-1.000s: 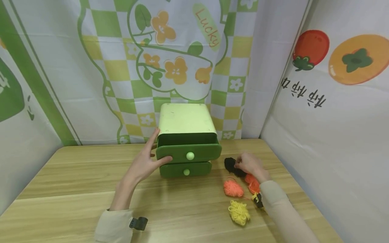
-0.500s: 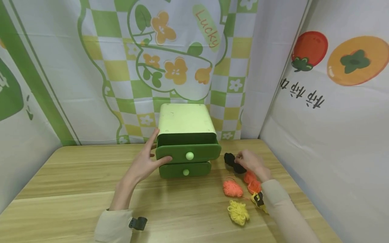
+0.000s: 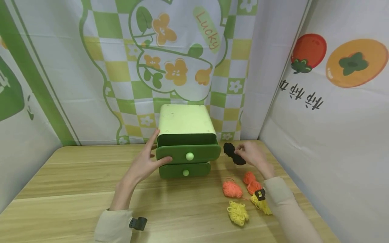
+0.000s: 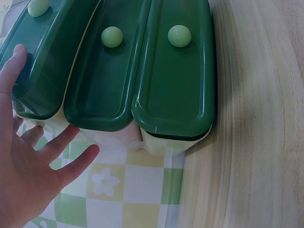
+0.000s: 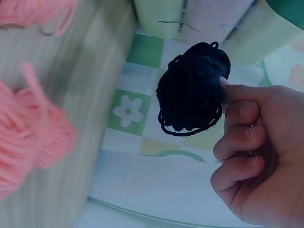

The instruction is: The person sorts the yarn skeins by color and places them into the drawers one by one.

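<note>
My right hand (image 3: 250, 153) pinches a black skein of yarn (image 3: 234, 154) between thumb and forefinger, lifted off the table right of a small drawer cabinet (image 3: 186, 118). In the right wrist view the black yarn (image 5: 192, 88) hangs from the fingertips, a loose loop at its lower edge; the other fingers are curled. The cabinet has a pale green shell and dark green drawers with round knobs. Its top drawer (image 3: 179, 153) is pulled out. My left hand (image 3: 144, 162) steadies the cabinet's left side, the thumb on that drawer's front and the other fingers spread, as the left wrist view shows.
Right of the cabinet lie a coral yarn ball (image 3: 232, 189), an orange-red skein (image 3: 252, 183), a yellow ball (image 3: 238, 213) and a yellow skein with a dark band (image 3: 261, 202). A lower drawer (image 3: 173, 171) is pushed in. A patterned cloth (image 3: 121, 84) hangs behind the table.
My right hand has raised the black yarn off the table and moved slightly away from me, uncovering more of the orange-red and yellow skeins. My left hand has stayed on the cabinet.
</note>
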Demonstrator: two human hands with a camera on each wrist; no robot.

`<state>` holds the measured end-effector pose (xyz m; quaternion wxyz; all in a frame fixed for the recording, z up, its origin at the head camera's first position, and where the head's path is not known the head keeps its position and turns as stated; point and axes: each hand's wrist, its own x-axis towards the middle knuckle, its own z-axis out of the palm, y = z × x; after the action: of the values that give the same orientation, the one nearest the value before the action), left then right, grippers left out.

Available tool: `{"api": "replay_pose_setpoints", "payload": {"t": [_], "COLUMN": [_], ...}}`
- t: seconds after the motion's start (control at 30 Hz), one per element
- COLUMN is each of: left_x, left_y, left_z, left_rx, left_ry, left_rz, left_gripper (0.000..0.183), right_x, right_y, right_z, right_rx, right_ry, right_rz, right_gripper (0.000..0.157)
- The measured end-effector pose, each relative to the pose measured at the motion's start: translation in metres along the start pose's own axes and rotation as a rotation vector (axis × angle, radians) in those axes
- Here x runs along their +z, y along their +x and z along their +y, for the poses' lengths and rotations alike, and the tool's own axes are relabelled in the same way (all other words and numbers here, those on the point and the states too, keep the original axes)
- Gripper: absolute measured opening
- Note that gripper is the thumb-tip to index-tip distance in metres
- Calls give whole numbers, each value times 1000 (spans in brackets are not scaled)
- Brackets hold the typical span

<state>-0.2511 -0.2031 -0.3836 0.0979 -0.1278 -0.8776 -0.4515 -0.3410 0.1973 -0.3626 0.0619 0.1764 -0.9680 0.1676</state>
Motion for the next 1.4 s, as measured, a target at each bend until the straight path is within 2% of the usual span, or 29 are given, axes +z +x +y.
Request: {"api": "replay_pose_setpoints", "payload": {"t": [0.33, 0.77, 1.13, 1.4], "left_x": [1, 0, 0, 0], "left_y": [1, 1, 1, 1], "left_z": [0, 1, 1, 1], "left_rx": [12, 0, 3, 6], "left_ry": [-8, -11, -11, -14], "left_rz": [-1, 1, -2, -1], "left_gripper": [103, 104, 103, 104], "right_x": [-28, -62, -74, -74], "right_y": [-1, -1, -3, -2], "right_z": [-21, -63, -97, -120], "right_rx": [-43, -125, -225, -282], "right_ry": [-46, 14, 8, -22], "right_rz": [106, 216, 291, 284], "right_gripper": [22, 25, 20, 16]}}
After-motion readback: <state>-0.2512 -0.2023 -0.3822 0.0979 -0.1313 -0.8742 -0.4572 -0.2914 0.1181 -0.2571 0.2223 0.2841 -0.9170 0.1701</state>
